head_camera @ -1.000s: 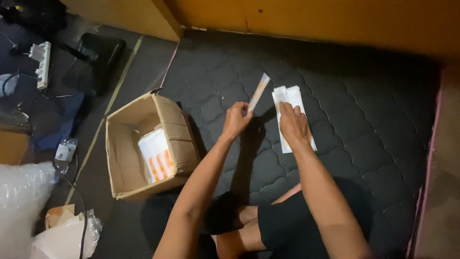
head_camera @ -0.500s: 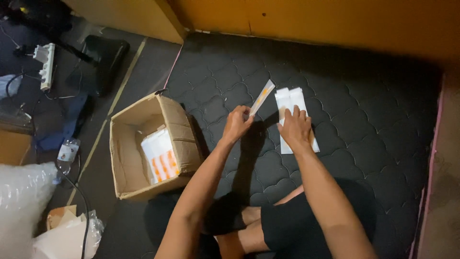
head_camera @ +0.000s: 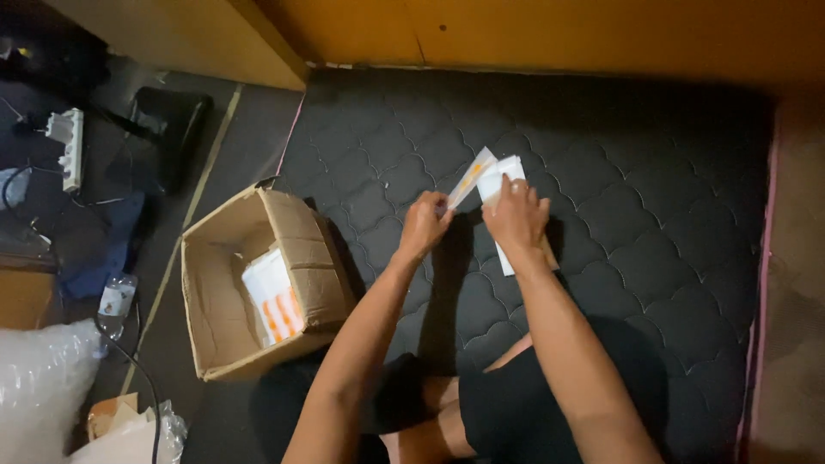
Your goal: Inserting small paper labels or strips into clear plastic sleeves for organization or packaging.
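Cardboard box (head_camera: 258,283) (w/ packets) nearby

Quilted matt cloth mattress (head_camera: 653,215) — paper sheets (head_camera: 503,176) — rough cardboard box (head_camera: 301,249).

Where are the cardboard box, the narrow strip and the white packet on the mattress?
cardboard box (head_camera: 322,283): head view, its right flap.
narrow strip (head_camera: 471,178): head view, its middle.
white packet (head_camera: 501,171): head view, its top end.

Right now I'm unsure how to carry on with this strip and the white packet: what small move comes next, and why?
Probably draw the left hand up and away, since it pinches the narrow strip beside the white packet that the right hand presses flat on the dark quilted mat.
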